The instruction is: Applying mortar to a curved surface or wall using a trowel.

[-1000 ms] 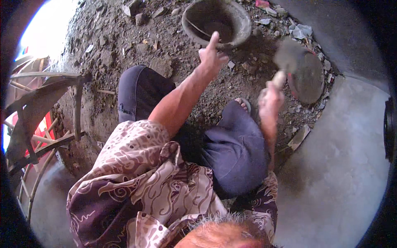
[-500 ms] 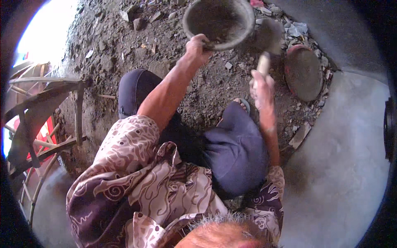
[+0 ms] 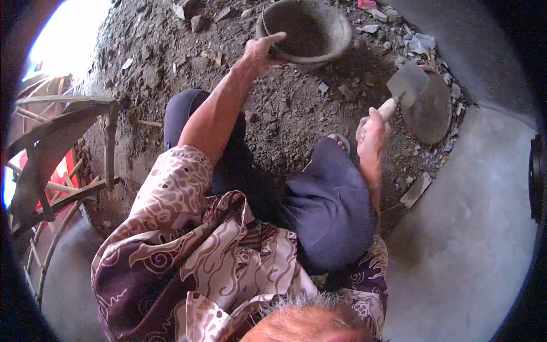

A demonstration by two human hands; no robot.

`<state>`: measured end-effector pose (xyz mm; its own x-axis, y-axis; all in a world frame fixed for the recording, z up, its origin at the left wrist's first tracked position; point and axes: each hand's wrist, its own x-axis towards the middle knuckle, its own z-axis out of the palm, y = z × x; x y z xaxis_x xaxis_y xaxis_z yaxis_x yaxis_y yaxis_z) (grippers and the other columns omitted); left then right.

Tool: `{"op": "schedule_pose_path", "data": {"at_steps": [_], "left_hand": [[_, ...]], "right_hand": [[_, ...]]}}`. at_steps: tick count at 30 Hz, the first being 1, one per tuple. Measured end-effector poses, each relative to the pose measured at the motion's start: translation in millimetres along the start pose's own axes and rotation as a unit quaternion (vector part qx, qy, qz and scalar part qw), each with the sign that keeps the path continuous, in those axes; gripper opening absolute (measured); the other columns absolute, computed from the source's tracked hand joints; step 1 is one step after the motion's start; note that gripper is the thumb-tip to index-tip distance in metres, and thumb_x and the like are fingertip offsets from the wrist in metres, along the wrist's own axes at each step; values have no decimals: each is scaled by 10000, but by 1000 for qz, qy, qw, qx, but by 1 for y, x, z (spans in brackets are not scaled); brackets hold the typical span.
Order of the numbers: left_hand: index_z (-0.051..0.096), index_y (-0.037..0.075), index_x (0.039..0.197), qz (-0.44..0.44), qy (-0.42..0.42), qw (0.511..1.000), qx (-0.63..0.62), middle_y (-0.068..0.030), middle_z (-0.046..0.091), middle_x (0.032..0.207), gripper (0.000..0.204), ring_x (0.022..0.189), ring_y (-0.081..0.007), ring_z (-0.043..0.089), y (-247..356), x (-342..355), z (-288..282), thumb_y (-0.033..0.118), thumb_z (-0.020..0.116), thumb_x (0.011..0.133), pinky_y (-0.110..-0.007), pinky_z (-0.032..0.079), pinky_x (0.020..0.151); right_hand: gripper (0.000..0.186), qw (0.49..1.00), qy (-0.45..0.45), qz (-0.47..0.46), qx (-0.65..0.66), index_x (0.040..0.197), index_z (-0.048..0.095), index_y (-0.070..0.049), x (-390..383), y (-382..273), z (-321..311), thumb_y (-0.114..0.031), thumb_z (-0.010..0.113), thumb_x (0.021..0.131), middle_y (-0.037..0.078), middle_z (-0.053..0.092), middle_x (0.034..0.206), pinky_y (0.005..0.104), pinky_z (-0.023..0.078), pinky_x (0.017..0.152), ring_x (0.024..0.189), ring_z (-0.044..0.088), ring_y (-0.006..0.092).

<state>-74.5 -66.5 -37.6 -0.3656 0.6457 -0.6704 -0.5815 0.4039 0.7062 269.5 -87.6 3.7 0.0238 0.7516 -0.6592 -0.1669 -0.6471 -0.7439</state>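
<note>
While the trowel (image 3: 408,84) is clasped by right fingers (image 3: 363,129), the bucket (image 3: 313,60) could be tipped by eight-o'clock left hand (image 3: 256,56) pressure, grip unclear.

well left of the left fingers (image 3: 276,38) stands a dark wooden frame (image 3: 54,134); beyond the right fingers (image 3: 362,130) lies a crumpled pale scrap (image 3: 420,43), seemingly plastic; to their lower right, a flat slab (image 3: 416,190) borders smooth grey floor (image 3: 467,228).
</note>
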Motion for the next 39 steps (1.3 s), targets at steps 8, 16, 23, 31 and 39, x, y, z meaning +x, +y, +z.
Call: {"op": "schedule_pose_path", "data": {"at_steps": [8, 16, 23, 31, 39], "left_hand": [[457, -47, 1322, -36, 86, 975, -200, -256, 569, 1230, 744, 989, -377, 655, -63, -33, 39, 338, 824, 801, -457, 623, 726], [526, -98, 1110, -91, -4, 954, -286, -253, 629, 1111, 370, 956, -369, 673, -46, -1, 33, 206, 645, 938, -383, 625, 774], [585, 7, 904, -114, -35, 977, -177, -126, 575, 888, 150, 763, -255, 591, -40, -17, 51, 135, 662, 915, -369, 581, 693], [562, -14, 881, -127, -83, 971, -183, -123, 585, 820, 113, 681, -262, 619, -19, -6, 21, 63, 643, 899, -381, 579, 622], [595, -44, 1167, -60, -92, 993, 37, -95, 675, 904, 367, 798, -243, 662, -5, 6, 3, 163, 695, 881, -342, 565, 762]], "right_hand": [[315, 997, -34, 65, -24, 820, 510, -96, -11, 27, 8, -353, 687, 866, -4, 486, 579, 264, 313, 343, 370, 415, 96], [186, 919, 203, -295, 167, 734, 453, -139, 17, -122, -68, -172, 540, 896, -29, 418, 592, 243, 309, 385, 446, 408, 115], [237, 961, 146, -191, 135, 758, 492, -138, 21, -81, -29, -289, 563, 927, -37, 397, 539, 254, 275, 350, 389, 356, 89], [289, 919, 192, -253, 235, 707, 434, -129, -1, -116, 20, -280, 548, 926, -19, 420, 553, 246, 295, 323, 357, 351, 121], [283, 997, -22, -72, 31, 839, 505, -57, 11, -10, -11, -281, 672, 886, 25, 506, 615, 236, 286, 332, 364, 393, 93]]}}
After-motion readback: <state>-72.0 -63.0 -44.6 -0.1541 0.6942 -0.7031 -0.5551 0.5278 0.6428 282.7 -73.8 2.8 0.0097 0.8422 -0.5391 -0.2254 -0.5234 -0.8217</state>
